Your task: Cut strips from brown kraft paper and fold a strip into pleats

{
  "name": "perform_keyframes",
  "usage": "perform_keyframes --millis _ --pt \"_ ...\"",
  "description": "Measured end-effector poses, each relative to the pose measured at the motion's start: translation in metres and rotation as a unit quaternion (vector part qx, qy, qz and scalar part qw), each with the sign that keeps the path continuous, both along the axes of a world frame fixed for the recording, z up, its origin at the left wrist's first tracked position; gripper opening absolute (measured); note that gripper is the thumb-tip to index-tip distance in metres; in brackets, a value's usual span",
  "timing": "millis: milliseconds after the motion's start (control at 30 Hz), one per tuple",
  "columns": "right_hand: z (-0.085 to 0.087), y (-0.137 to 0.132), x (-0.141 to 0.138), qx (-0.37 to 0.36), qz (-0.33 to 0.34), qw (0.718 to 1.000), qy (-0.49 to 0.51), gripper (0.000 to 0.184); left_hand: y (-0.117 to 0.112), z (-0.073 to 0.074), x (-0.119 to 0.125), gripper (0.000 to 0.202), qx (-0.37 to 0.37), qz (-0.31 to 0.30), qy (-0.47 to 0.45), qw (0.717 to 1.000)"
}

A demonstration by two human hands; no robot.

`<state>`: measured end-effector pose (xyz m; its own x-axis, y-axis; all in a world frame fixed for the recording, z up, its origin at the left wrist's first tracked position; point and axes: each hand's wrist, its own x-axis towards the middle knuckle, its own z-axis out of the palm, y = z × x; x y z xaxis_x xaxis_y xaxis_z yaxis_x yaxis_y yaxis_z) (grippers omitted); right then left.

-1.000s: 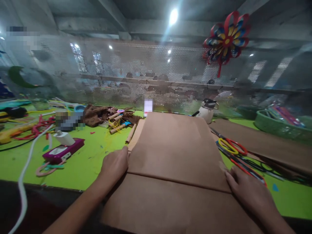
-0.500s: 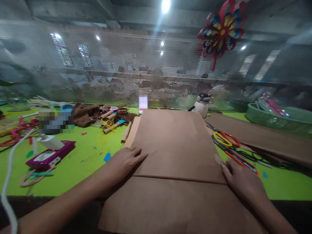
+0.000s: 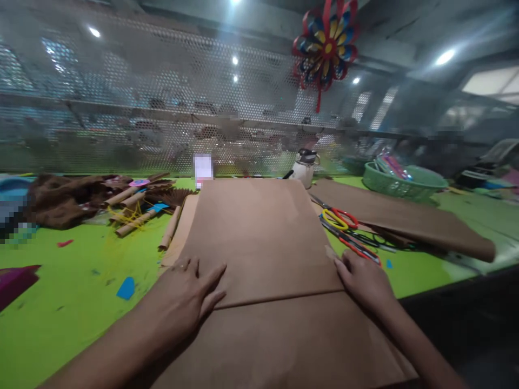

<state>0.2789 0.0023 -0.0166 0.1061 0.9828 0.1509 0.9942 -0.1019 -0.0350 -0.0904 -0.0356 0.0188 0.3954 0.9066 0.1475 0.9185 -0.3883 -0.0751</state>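
- Brown paper [image 3: 259, 237]: lies on the lime-green surface [image 3: 81, 270] directly before the person. One line crosses it between the hands; whether this is a fold or a sheet edge cannot be determined.
- Left hand [image 3: 182, 292]: grip released, fingers spread over the paper's left side. Previously it was closed at the left edge; the change suggests pressing or smoothing in place of edge holding.
- Right hand [image 3: 365, 281]: remains at the right edge, fingers curled. Whether this grip pinches the paper cannot be determined; its position suggests steadying.
- Left of the paper: blue scrap [image 3: 126, 289] near the left hand; paper tubes [image 3: 135, 222] farther back.
- Right of the paper: scissors [image 3: 334, 219] just beside it; folded brown sheet [image 3: 405, 216] beyond; green basket [image 3: 401, 189] behind that sheet.
- Rear: white jug [image 3: 302, 175] near the paper's far end.
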Motion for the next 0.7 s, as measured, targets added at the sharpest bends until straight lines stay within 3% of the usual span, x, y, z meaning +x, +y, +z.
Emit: perform_keyframes --millis 200,400,700 --pt "0.004 0.003 0.002 0.007 0.032 0.999 0.012 0.026 -0.002 -0.014 0.003 0.047 0.034 0.041 0.032 0.998" --pt "0.008 0.001 0.000 0.014 0.031 0.999 -0.006 0.023 0.003 -0.008 0.003 0.046 -0.004 0.006 0.030 1.000" --pt "0.008 -0.001 -0.004 0.010 0.010 1.000 -0.020 0.025 0.000 0.004 0.022 0.045 0.019 -0.017 0.020 0.999"
